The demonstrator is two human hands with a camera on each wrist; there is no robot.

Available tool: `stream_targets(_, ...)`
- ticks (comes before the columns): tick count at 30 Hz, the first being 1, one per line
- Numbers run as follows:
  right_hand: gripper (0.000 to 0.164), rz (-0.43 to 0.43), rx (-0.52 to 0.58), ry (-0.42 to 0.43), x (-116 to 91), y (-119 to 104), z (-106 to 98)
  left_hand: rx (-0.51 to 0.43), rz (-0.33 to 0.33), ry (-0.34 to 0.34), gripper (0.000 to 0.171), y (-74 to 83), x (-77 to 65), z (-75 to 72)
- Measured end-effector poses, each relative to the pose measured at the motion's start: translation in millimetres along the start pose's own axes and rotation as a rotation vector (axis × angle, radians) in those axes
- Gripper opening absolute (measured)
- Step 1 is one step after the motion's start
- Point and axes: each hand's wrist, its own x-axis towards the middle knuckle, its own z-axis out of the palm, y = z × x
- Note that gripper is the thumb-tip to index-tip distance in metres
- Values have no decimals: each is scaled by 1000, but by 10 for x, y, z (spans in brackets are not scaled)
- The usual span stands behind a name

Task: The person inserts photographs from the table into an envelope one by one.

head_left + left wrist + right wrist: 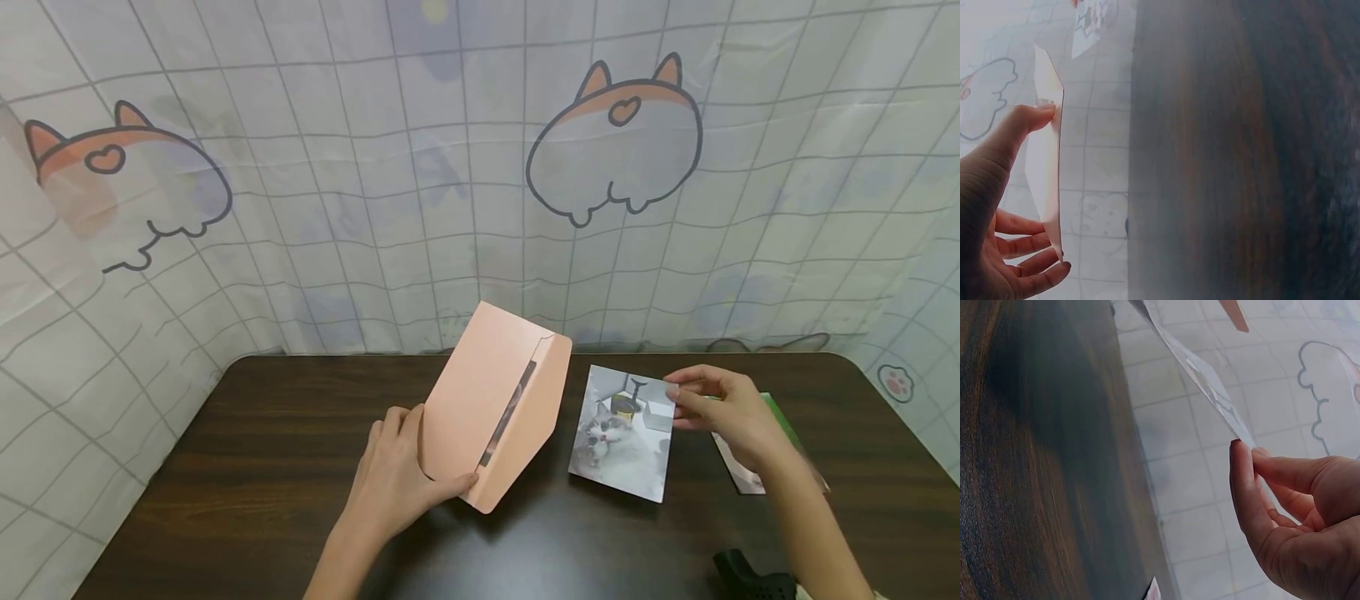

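A peach envelope [480, 400] is held tilted above the table by my left hand [397, 471], thumb on the flap side and fingers behind the left edge. Its flap stands open, and a dark strip of something inside shows along the slot. In the left wrist view the envelope [1047, 156] appears nearly edge-on between thumb and fingers. To the right, my right hand [720, 408] pinches a cat photo card [622, 433] by its upper right edge. The right wrist view shows the card [1210, 384] edge-on, between the thumb and fingers of that hand [1297, 512].
Another card [738, 467] with a green edge lies on the dark wooden table [262, 467], partly under the right forearm. A black object [750, 577] sits at the front right near that forearm. Behind the table hangs a checked curtain [420, 208] with cartoon animals.
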Motion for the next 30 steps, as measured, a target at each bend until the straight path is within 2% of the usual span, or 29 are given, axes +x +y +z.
stream_targets(10, 36, -8, 31, 8, -12, -39, 30, 0, 7, 4, 98, -16, 0, 1)
stream_targets(19, 36, -20, 48, 12, -1, -104, 79, 21, 1, 44, 98, -56, 7, -28)
stream_targets(30, 35, -35, 54, 5, -73, -188, 91, 42, -8, 60, 94, -78, 11, -15)
